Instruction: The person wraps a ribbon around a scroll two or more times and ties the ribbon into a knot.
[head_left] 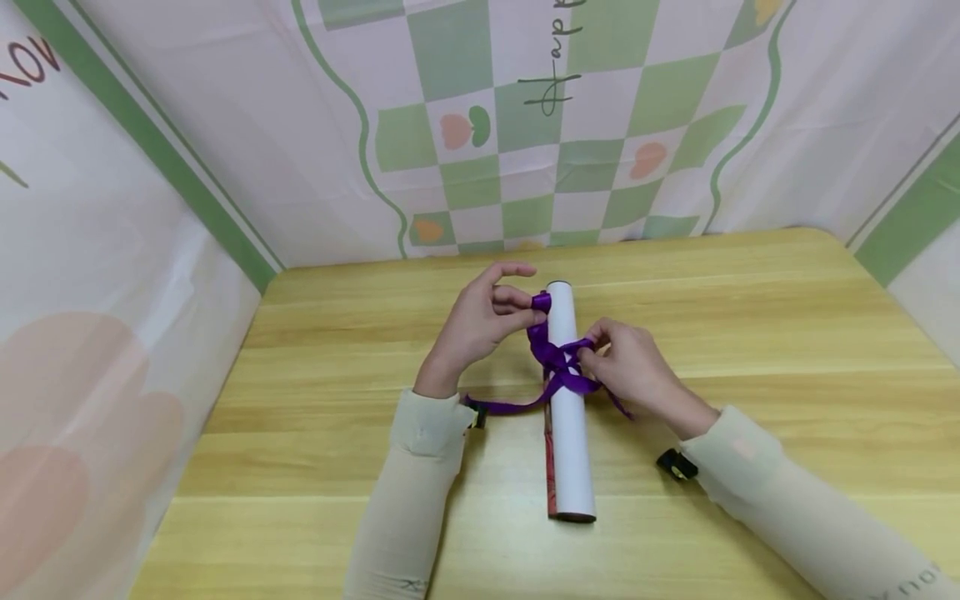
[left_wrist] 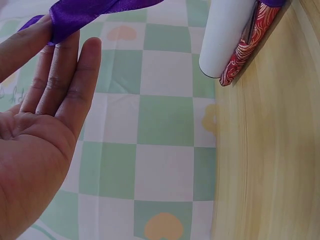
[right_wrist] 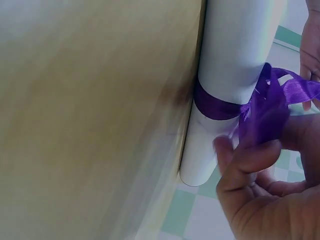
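Observation:
A white roll [head_left: 572, 450] with a red patterned strip [head_left: 551, 467] along its left side lies lengthwise on the table. Purple ribbon [head_left: 576, 382] wraps round its middle and crosses over itself in loops on top. Left of the roll's far end, my left hand [head_left: 476, 321] pinches a stretch of the ribbon between thumb and finger, the forefinger raised. My right hand [head_left: 630, 360] pinches another part of the ribbon just right of the roll. In the right wrist view, the ribbon band circles the white roll [right_wrist: 235, 50] and gathers near my right fingertips [right_wrist: 267, 152].
The wooden table [head_left: 315, 467] reaches back to a green-and-white checked curtain [head_left: 525, 175]. One ribbon tail trails left beside the left cuff, another hangs right of the roll. Dark clips [head_left: 677, 464] sit at the wrists.

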